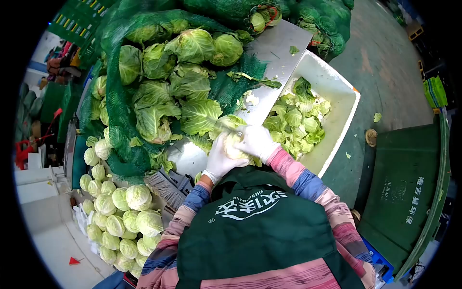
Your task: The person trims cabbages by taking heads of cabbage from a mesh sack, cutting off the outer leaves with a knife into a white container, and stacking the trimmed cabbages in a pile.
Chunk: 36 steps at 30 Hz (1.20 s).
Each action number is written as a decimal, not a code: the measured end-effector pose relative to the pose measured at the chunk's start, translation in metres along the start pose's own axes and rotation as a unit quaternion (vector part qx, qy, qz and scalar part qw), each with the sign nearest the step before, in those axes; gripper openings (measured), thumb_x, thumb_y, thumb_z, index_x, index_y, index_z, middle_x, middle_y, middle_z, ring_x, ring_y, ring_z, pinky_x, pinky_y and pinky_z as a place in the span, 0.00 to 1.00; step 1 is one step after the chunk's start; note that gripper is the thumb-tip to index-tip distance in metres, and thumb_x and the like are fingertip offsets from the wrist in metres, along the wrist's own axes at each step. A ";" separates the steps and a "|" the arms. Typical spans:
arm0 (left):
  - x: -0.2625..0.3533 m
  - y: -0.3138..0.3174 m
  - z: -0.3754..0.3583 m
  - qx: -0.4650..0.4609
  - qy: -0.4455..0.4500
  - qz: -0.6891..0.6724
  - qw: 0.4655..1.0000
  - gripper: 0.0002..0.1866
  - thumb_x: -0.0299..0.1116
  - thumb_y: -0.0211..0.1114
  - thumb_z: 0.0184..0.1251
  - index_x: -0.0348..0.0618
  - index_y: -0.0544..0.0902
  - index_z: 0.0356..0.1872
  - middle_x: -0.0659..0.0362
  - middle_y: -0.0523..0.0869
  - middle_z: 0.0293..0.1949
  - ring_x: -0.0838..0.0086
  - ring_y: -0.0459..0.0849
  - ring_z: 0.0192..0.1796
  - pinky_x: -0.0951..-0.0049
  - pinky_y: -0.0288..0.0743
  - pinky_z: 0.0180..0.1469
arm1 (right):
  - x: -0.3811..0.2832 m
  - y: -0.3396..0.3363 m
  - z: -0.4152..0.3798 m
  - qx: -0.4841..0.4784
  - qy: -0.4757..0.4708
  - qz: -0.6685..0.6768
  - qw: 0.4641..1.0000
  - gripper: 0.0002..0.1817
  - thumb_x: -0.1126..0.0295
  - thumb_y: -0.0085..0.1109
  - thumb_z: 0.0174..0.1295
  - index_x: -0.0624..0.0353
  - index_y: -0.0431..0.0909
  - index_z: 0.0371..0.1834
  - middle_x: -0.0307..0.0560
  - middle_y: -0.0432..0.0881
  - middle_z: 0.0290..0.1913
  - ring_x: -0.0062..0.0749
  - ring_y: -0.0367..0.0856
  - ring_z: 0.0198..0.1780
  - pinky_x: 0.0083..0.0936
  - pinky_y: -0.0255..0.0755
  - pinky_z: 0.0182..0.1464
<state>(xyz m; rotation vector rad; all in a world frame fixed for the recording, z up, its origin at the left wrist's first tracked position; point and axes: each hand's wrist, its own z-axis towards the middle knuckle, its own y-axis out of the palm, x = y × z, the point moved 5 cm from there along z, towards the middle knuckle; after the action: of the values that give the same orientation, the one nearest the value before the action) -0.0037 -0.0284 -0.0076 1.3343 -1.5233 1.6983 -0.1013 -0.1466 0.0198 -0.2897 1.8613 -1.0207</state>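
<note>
A pale, trimmed cabbage [233, 147] is held in front of the dark green apron, with its cut base turned up. Wrapped around its left side is my left hand [220, 158], in a white glove. My right hand [259, 142], also gloved in white, is closed at the cabbage's right side on a knife [225, 126], whose blurred blade points up and left over the loose outer leaves. The handle is mostly hidden by my fingers. Just beyond lie untrimmed leafy cabbages [156, 113] on an opened green net bag [115, 96].
To the right, a white foam box [339, 130] contains cut leaves. Trimmed cabbages [115, 224] are piled at lower left, near a brush [166, 189]. Full net bags [325, 31] stand behind the metal table [284, 38]. A large green bin [402, 192] is at far right.
</note>
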 end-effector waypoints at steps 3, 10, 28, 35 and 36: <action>-0.001 -0.007 -0.005 0.008 0.035 0.075 0.997 0.54 0.47 0.83 0.34 0.37 0.65 0.66 0.45 0.73 0.61 0.52 0.71 0.65 0.61 0.65 0.67 | 0.054 -0.009 0.007 0.006 0.118 0.230 0.966 0.21 0.58 0.64 0.51 0.58 0.82 0.45 0.55 0.85 0.29 0.50 0.85 0.33 0.39 0.79 0.39; -0.004 -0.025 -0.002 -0.028 -0.004 0.072 0.997 0.58 0.47 0.83 0.36 0.31 0.60 0.69 0.41 0.69 0.64 0.54 0.68 0.68 0.62 0.60 0.71 | 0.097 -0.026 -0.027 0.046 0.208 -0.020 0.977 0.41 0.47 0.69 0.51 0.59 0.70 0.65 0.57 0.86 0.35 0.47 0.86 0.37 0.36 0.79 0.42; -0.035 -0.036 -0.005 0.045 -0.226 -0.732 0.640 0.37 0.65 0.49 0.66 0.53 0.67 0.70 0.57 0.70 0.69 0.57 0.66 0.70 0.50 0.61 0.70 | 0.147 -0.045 -0.029 0.290 0.200 -0.039 0.935 0.15 0.69 0.62 0.57 0.60 0.80 0.48 0.57 0.84 0.40 0.53 0.83 0.42 0.40 0.77 0.46; 0.018 -0.033 0.012 -0.095 -0.055 -0.856 0.506 0.33 0.53 0.42 0.74 0.43 0.58 0.73 0.49 0.61 0.73 0.55 0.61 0.73 0.53 0.57 0.73 | -0.016 -0.076 -0.024 0.119 0.022 0.313 0.942 0.44 0.52 0.70 0.55 0.58 0.63 0.72 0.54 0.79 0.59 0.37 0.84 0.45 0.30 0.77 0.49; 0.019 -0.035 0.013 -0.056 -0.031 -0.768 0.637 0.35 0.52 0.52 0.70 0.46 0.58 0.73 0.52 0.69 0.69 0.63 0.64 0.72 0.57 0.54 0.74 | -0.038 -0.066 -0.022 0.164 -0.065 0.287 0.942 0.44 0.51 0.71 0.54 0.55 0.62 0.73 0.55 0.77 0.60 0.39 0.84 0.46 0.29 0.78 0.48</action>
<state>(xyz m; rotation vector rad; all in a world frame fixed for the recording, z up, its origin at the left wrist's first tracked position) 0.0233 -0.0362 0.0237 1.6983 -0.0510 0.3670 -0.1148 -0.1542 0.0976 0.3616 1.4885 -0.8510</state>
